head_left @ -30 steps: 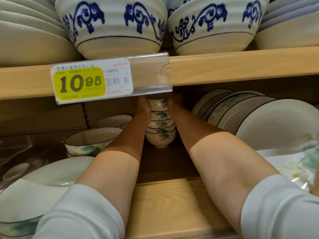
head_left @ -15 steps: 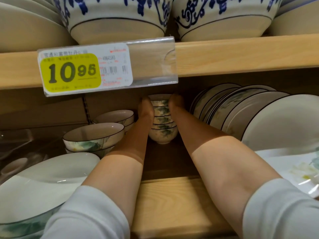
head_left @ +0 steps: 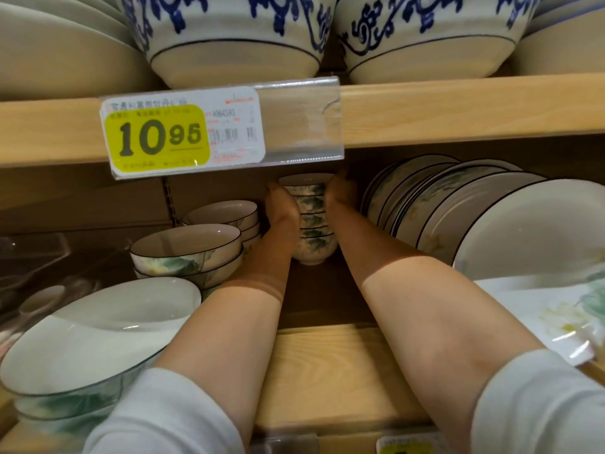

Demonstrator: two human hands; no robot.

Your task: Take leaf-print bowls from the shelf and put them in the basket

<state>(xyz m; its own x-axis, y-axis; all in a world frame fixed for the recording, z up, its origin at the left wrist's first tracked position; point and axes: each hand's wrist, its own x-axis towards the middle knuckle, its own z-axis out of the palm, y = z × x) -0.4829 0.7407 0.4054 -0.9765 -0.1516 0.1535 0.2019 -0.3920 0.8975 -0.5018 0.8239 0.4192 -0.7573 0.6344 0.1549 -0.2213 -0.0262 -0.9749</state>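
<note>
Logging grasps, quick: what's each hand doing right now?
Left hand: holds the stack of leaf-print bowls by its left side.
Right hand: holds the same stack by its right side, near the top.

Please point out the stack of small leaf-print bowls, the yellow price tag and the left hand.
stack of small leaf-print bowls point(head_left: 315, 248): head view, side of the lowest bowl.
yellow price tag point(head_left: 157, 139): head view, on the printed price.
left hand point(head_left: 282, 209): head view, back of the hand.
</note>
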